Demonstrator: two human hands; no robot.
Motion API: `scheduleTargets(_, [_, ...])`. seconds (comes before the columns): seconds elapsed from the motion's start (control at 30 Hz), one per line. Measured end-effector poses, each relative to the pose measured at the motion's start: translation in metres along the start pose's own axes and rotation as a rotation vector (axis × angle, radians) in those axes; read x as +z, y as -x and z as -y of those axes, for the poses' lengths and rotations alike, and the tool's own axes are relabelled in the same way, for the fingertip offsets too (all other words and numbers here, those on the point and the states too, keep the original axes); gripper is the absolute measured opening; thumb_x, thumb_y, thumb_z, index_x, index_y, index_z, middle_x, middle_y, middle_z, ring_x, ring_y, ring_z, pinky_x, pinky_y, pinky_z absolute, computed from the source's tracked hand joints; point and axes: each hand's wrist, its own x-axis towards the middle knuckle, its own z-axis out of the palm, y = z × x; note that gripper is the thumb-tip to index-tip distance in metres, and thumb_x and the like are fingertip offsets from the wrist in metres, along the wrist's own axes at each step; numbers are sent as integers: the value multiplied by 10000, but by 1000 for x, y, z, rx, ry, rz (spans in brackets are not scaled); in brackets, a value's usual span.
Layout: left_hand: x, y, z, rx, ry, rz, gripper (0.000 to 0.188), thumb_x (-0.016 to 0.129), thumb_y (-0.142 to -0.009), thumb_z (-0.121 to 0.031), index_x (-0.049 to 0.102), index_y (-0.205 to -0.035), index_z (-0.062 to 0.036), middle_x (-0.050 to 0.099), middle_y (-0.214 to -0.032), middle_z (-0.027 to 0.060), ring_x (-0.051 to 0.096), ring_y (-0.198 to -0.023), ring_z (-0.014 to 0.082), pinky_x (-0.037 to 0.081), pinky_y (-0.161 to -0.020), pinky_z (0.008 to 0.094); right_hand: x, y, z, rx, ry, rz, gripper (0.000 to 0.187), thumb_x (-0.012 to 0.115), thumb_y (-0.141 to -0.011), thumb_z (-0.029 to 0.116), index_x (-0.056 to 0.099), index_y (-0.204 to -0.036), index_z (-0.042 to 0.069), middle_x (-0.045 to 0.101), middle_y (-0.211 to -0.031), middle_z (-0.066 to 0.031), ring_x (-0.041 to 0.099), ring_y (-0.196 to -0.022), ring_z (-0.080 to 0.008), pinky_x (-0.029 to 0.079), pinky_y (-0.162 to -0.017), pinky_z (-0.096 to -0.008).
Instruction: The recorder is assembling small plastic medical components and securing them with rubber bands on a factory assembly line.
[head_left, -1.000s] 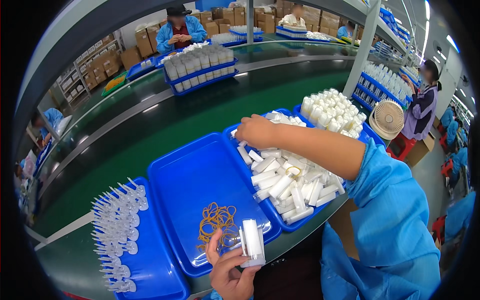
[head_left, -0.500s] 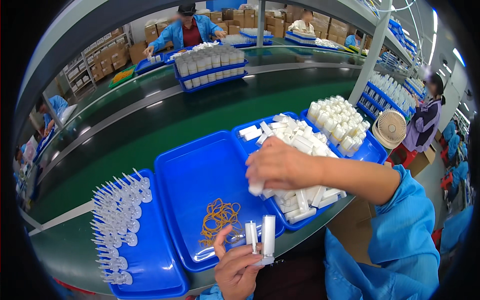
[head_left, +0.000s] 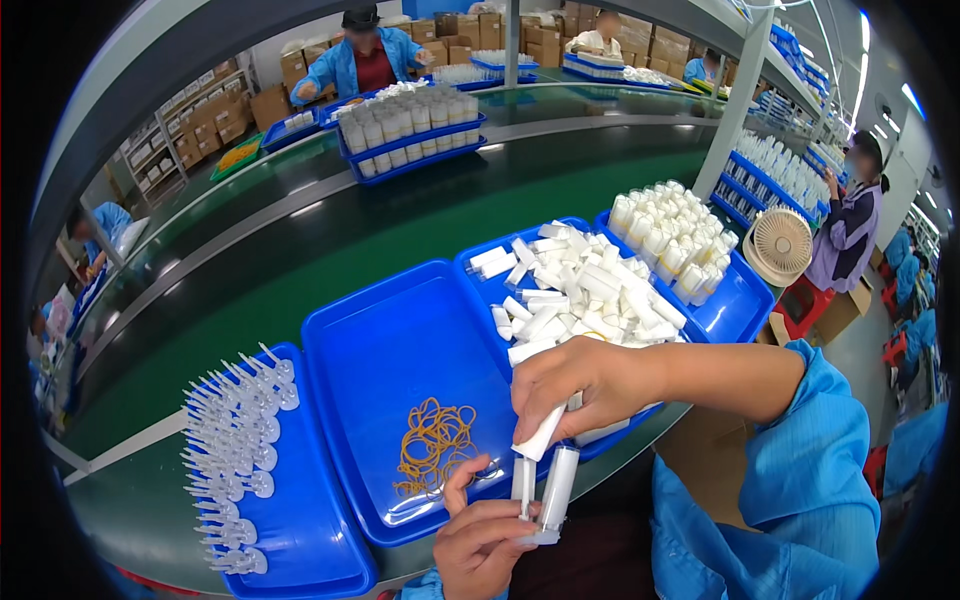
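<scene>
Near the front edge, my left hand (head_left: 474, 548) grips a clear plastic base (head_left: 545, 537) from below. On that base stands a white cylinder in a clear sleeve (head_left: 559, 488), with a narrower clear upright (head_left: 523, 482) beside it. My right hand (head_left: 590, 380) pinches another white cylinder (head_left: 540, 432), tilted just above the narrower upright; whether they touch I cannot tell. Brown rubber bands (head_left: 437, 440) lie in the blue tray (head_left: 380, 330) left of my hands. Loose white cylinders (head_left: 600, 285) fill the tray behind my right hand.
At the left, a blue tray (head_left: 310, 500) holds rows of clear spiked bases (head_left: 235, 455). Bundled white cylinders (head_left: 675, 240) stand in a tray at the right, beside a beige fan (head_left: 780, 245). Stacked trays (head_left: 410, 140) sit across the green table, where a person in blue (head_left: 370, 65) works.
My right hand has come from the pile of cylinders toward my left hand, bringing a white cylinder over the base. The left hand stays low, and the base's uprights lean slightly right.
</scene>
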Motion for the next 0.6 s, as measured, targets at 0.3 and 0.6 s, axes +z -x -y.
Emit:
scheduleTargets(0.3, [-13, -11, 11, 293, -199, 249, 418, 726, -725, -128, 507, -1081, -129, 636, -933, 98, 543, -972, 267, 234, -1023, 487, -2, 7, 10, 137, -269, 122, 204, 625, -775, 14, 647, -974, 52, 553, -897, -94, 555, -818, -199, 434, -667, -272])
scheduleTargets(0.6, [-7, -5, -6, 156, -212, 157, 69, 693, -725, -154, 674, -726, -88, 635, -785, 70, 516, -1013, 340, 251, -983, 531, -2, 0, 24, 81, -217, 280, 118, 535, -864, 54, 605, -957, 36, 473, -940, -96, 497, -869, -220, 407, -735, -325])
